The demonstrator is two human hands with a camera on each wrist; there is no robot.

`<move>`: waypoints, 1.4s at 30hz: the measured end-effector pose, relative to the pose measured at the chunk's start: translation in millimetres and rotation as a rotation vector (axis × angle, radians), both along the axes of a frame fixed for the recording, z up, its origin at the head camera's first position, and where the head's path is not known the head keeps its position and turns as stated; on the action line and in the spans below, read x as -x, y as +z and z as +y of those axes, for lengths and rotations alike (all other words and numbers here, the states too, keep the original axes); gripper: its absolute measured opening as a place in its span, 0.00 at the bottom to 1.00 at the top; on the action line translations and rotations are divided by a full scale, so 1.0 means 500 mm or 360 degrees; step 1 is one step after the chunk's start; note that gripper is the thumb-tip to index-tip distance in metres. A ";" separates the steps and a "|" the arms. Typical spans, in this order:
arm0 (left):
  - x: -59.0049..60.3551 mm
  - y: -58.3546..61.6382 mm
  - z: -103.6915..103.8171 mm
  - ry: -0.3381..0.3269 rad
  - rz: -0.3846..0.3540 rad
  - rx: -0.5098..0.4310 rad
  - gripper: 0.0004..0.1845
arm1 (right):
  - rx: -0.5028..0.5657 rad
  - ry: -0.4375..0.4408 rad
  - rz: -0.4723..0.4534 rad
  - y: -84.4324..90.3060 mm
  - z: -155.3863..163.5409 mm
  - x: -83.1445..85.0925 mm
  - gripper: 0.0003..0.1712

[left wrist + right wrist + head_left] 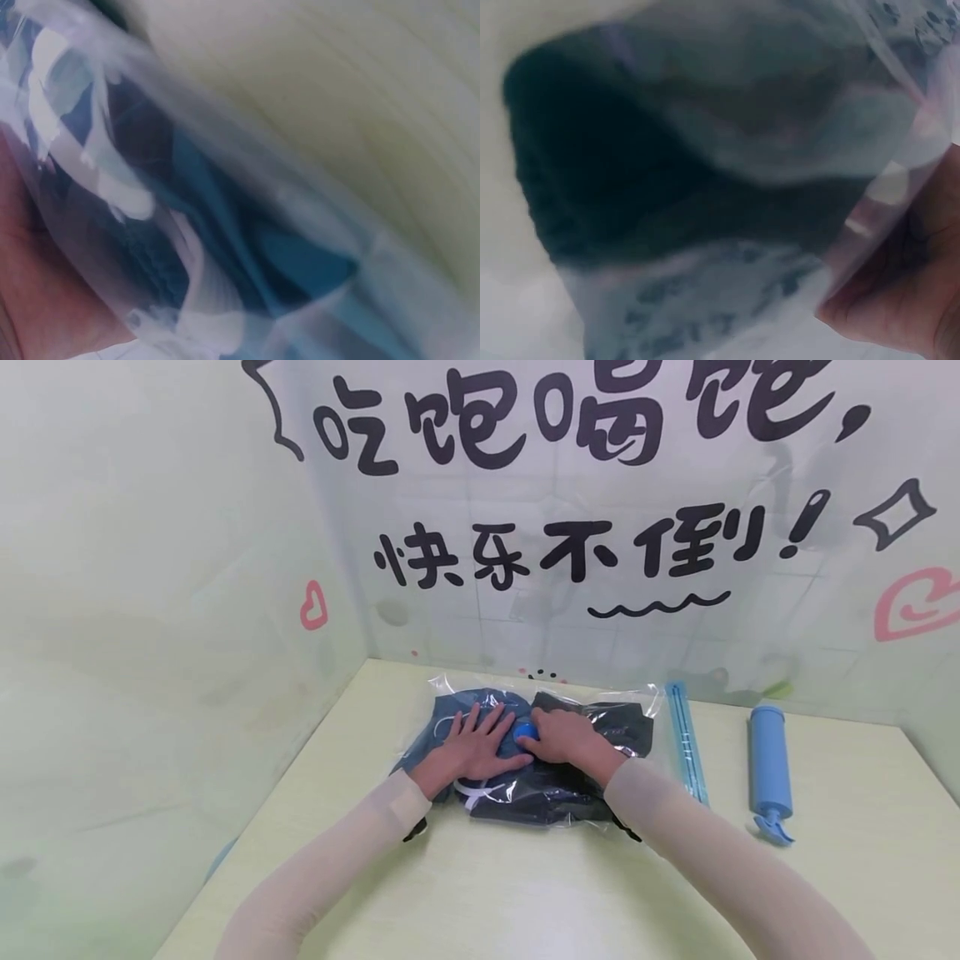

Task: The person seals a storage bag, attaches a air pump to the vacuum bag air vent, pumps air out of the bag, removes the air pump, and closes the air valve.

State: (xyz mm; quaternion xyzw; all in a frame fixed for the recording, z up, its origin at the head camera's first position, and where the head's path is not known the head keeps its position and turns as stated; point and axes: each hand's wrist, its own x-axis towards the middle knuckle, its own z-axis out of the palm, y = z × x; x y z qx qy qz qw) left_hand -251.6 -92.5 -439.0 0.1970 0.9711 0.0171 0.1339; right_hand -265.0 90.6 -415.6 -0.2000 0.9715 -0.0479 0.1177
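Observation:
A clear plastic storage bag (636, 717) filled with dark blue and black clothes (555, 802) lies on the pale yellow table (525, 893). A round blue valve cap (523, 730) sits on top of the bag near its middle. My left hand (471, 748) lies flat on the bag just left of the cap, fingers spread. My right hand (564, 739) rests on the bag from the right, its fingertips and thumb curled round the cap. The left wrist view shows blurred bag film (225, 225) beside my palm (30, 300). The right wrist view shows the bag (705, 187) and my palm (907, 300).
A blue hand pump (770, 767) lies on the table to the right. A long blue sealing strip (686, 742) runs along the bag's right edge. Light green walls with black lettering close in the table at the back and left.

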 end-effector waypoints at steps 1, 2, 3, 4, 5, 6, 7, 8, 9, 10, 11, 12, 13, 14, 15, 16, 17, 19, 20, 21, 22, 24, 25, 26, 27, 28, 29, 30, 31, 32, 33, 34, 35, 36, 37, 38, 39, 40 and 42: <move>0.001 0.000 0.000 0.0006 -0.0004 -0.0001 0.49 | 0.0008 -0.0006 -0.0008 0.000 -0.001 0.001 0.38; 0.002 0.000 0.000 0.0011 -0.0011 -0.0005 0.49 | 0.0014 -0.0012 -0.0013 0.001 -0.001 0.002 0.38; 0.004 -0.001 0.001 0.0014 -0.0017 -0.0010 0.50 | 0.0016 -0.0020 -0.0017 0.001 -0.001 0.002 0.39; 0.006 -0.004 0.000 0.0017 -0.0028 -0.0019 0.50 | 0.0018 -0.0024 -0.0021 0.001 -0.002 0.003 0.40; 0.009 -0.008 0.000 0.0020 -0.0039 -0.0027 0.50 | 0.0017 -0.0025 -0.0024 0.000 -0.002 0.004 0.40; 0.012 -0.011 0.000 0.0022 -0.0050 -0.0037 0.51 | 0.0015 -0.0024 -0.0030 0.000 -0.003 0.004 0.40; 0.014 -0.015 -0.001 0.0021 -0.0054 -0.0049 0.51 | 0.0015 -0.0020 -0.0032 -0.001 -0.004 0.004 0.40; 0.017 -0.019 -0.001 0.0023 -0.0064 -0.0058 0.51 | 0.0014 -0.0021 -0.0032 -0.001 -0.004 0.005 0.39; 0.018 -0.022 -0.002 0.0022 -0.0070 -0.0067 0.52 | 0.0012 -0.0022 -0.0037 -0.001 -0.006 0.005 0.39; 0.018 -0.021 -0.002 0.0023 -0.0073 -0.0066 0.52 | 0.0008 -0.0022 -0.0043 -0.001 -0.007 0.005 0.38; 0.017 -0.019 -0.001 0.0025 -0.0073 -0.0061 0.52 | 0.0004 -0.0023 -0.0046 -0.001 -0.008 0.006 0.38; 0.016 -0.018 -0.001 0.0021 -0.0066 -0.0066 0.52 | 0.0001 -0.0026 -0.0047 -0.001 -0.009 0.006 0.37; 0.014 -0.017 -0.002 0.0022 -0.0061 -0.0071 0.52 | -0.0003 -0.0026 -0.0047 -0.001 -0.010 0.006 0.36; 0.010 -0.012 -0.001 0.0026 -0.0065 -0.0062 0.52 | -0.0007 -0.0025 -0.0048 0.000 -0.012 0.005 0.35; 0.007 -0.007 0.000 0.0026 -0.0063 -0.0057 0.51 | -0.0010 -0.0021 -0.0048 0.001 -0.012 0.005 0.35; 0.003 -0.002 0.001 0.0025 -0.0059 -0.0051 0.51 | -0.0016 -0.0015 -0.0044 0.001 -0.012 0.005 0.34; 0.001 0.000 0.001 0.0022 -0.0056 -0.0052 0.50 | -0.0017 -0.0011 -0.0044 0.003 -0.013 0.004 0.33; -0.002 0.005 0.002 0.0020 -0.0057 -0.0048 0.49 | -0.0020 -0.0001 -0.0043 0.003 -0.013 0.003 0.32; -0.004 0.008 0.003 0.0019 -0.0061 -0.0040 0.49 | -0.0021 0.0008 -0.0041 0.003 -0.013 0.003 0.31; -0.004 0.008 0.003 0.0016 -0.0061 -0.0044 0.49 | -0.0023 0.0017 -0.0040 0.003 -0.013 0.003 0.30; -0.003 0.006 0.002 0.0015 -0.0059 -0.0048 0.49 | -0.0025 0.0025 -0.0038 0.003 -0.013 0.003 0.29; -0.001 0.003 0.002 0.0017 -0.0072 -0.0052 0.50 | -0.0029 0.0039 -0.0035 0.003 -0.013 0.003 0.28; 0.000 0.001 0.001 0.0017 -0.0074 -0.0056 0.50 | -0.0030 0.0043 -0.0033 0.003 -0.013 0.003 0.28; 0.002 -0.001 0.001 0.0017 -0.0081 -0.0053 0.50 | -0.0031 0.0048 -0.0031 0.003 -0.013 0.003 0.27; 0.003 -0.004 0.001 0.0018 -0.0085 -0.0052 0.50 | -0.0034 0.0050 -0.0031 0.003 -0.013 0.003 0.28; 0.005 -0.005 0.000 0.0019 -0.0089 -0.0049 0.50 | -0.0037 0.0050 -0.0031 0.003 -0.013 0.004 0.28; 0.006 -0.006 0.000 0.0020 -0.0093 -0.0048 0.50 | -0.0042 0.0051 -0.0031 0.002 -0.013 0.004 0.28; 0.007 -0.007 0.000 0.0020 -0.0092 -0.0047 0.50 | -0.0044 0.0053 -0.0028 0.002 -0.013 0.004 0.27; 0.006 -0.007 0.001 0.0020 -0.0082 -0.0051 0.50 | -0.0047 0.0053 -0.0028 0.001 -0.013 0.004 0.27; 0.005 -0.006 0.001 0.0020 -0.0078 -0.0049 0.50 | -0.0047 0.0055 -0.0027 0.001 -0.013 0.004 0.27; 0.004 -0.004 0.001 0.0019 -0.0070 -0.0049 0.49 | -0.0047 0.0055 -0.0027 0.001 -0.013 0.003 0.26; 0.002 -0.003 0.001 0.0016 -0.0059 -0.0049 0.49 | -0.0046 0.0056 -0.0027 0.000 -0.013 0.003 0.26; 0.001 -0.002 0.001 0.0014 -0.0051 -0.0048 0.49 | -0.0044 0.0056 -0.0027 0.000 -0.013 0.003 0.25; -0.001 0.000 0.001 0.0013 -0.0044 -0.0047 0.49 | -0.0044 0.0055 -0.0030 0.001 -0.013 0.003 0.24; -0.002 0.001 0.002 0.0011 -0.0043 -0.0044 0.49 | -0.0045 0.0055 -0.0034 0.000 -0.013 0.002 0.24; -0.003 0.001 0.001 0.0010 -0.0044 -0.0043 0.49 | -0.0045 0.0053 -0.0037 0.000 -0.013 0.002 0.23; -0.003 0.002 0.001 0.0010 -0.0046 -0.0044 0.49 | -0.0048 0.0052 -0.0042 0.000 -0.014 0.002 0.23; -0.003 0.002 0.001 0.0010 -0.0047 -0.0048 0.49 | -0.0049 0.0052 -0.0046 0.000 -0.014 0.003 0.23; -0.003 0.002 0.001 0.0012 -0.0053 -0.0055 0.49 | -0.0052 0.0051 -0.0054 0.000 -0.015 0.003 0.24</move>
